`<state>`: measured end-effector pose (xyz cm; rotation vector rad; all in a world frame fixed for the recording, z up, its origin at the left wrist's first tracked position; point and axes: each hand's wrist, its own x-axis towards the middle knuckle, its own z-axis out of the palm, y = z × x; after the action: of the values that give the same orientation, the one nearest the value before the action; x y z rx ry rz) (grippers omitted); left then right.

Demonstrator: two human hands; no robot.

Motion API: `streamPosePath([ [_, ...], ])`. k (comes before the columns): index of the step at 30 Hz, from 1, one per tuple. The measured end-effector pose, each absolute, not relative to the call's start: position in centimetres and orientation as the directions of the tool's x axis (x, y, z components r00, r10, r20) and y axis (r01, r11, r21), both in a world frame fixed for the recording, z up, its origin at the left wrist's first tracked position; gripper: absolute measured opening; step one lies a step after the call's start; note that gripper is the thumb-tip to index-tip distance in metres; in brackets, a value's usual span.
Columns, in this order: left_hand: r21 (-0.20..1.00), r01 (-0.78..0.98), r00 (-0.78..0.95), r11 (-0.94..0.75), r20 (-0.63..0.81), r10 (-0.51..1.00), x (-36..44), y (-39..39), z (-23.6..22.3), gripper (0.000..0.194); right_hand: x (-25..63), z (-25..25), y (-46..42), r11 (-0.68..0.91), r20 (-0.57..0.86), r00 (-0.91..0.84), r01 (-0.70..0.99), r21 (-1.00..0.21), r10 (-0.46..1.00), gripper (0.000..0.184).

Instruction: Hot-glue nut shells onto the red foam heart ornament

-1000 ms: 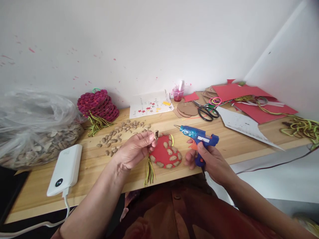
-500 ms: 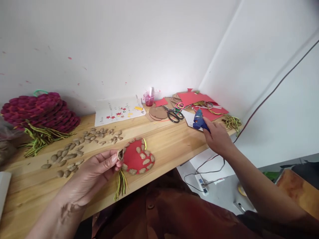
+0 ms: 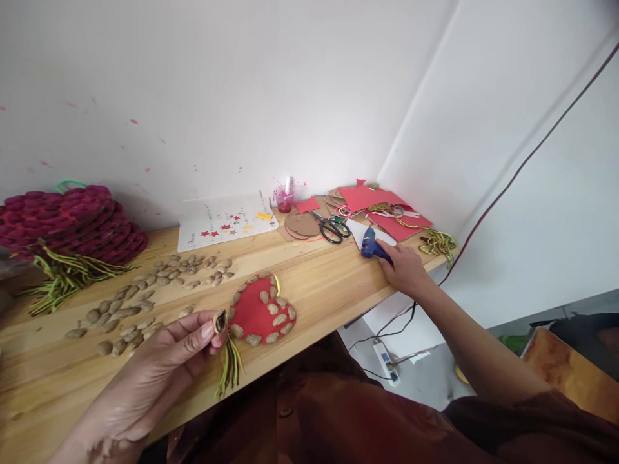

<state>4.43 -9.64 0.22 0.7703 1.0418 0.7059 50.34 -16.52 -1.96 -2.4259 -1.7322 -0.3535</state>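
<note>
Blue glue gun [image 3: 370, 245], in the closed fingers of the right hand [image 3: 405, 267], has moved to the white paper [image 3: 357, 230], leaving the left hand [image 3: 181, 353], fingers pinching a peanut shell [image 3: 220, 321], beside the red heart [image 3: 250, 312].

The glue gun [image 3: 370, 247] is deep blue, a shade lighter toward its nozzle. The heart-shaped card [image 3: 249, 310] glows bright red, bordered with tan peanuts [image 3: 253, 340], its loop [image 3: 277, 285] vivid yellow, its tassel [image 3: 232, 368] streaked yellow-green and dark brown. I see magenta and purple on the bumpy stack [image 3: 91, 222], red stars [image 3: 225, 227] on white paper [image 3: 193, 223], brown grain along the pale bench [image 3: 319, 283], and pink flecks across the white wall [image 3: 217, 96].
</note>
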Motion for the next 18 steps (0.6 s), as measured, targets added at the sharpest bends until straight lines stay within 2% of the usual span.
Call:
streamPosePath([
  [4,0.831,-0.142,0.371,0.537,-0.459,0.807,4.7,-9.6,0.0,0.047,49.1,0.2,-16.0,-0.34,0.282,0.32,0.94,0.025,0.904,0.05],
  [6,0.826,-0.148,0.371,0.543,-0.463,0.805,4.8,-9.6,-0.1,0.047,48.1,1.4,-14.6,-0.298,0.283,0.283,0.955,0.008,0.916,0.045],
  [10,0.823,-0.163,0.39,0.543,-0.452,0.802,4.9,-9.9,-0.1,0.042,46.0,2.5,-9.5,-0.186,0.196,0.19,0.982,-0.038,0.962,0.039],
  [14,0.834,-0.177,0.439,0.522,-0.408,0.801,4.9,-10.4,0.1,0.034,44.3,2.0,-4.3,-0.234,0.075,0.237,0.971,-0.04,0.969,0.038],
  [18,0.833,-0.202,0.438,0.515,-0.394,0.808,4.7,-10.6,0.1,0.037,44.3,2.0,-1.5,-0.299,-0.013,0.299,0.953,-0.056,0.954,0.039],
])
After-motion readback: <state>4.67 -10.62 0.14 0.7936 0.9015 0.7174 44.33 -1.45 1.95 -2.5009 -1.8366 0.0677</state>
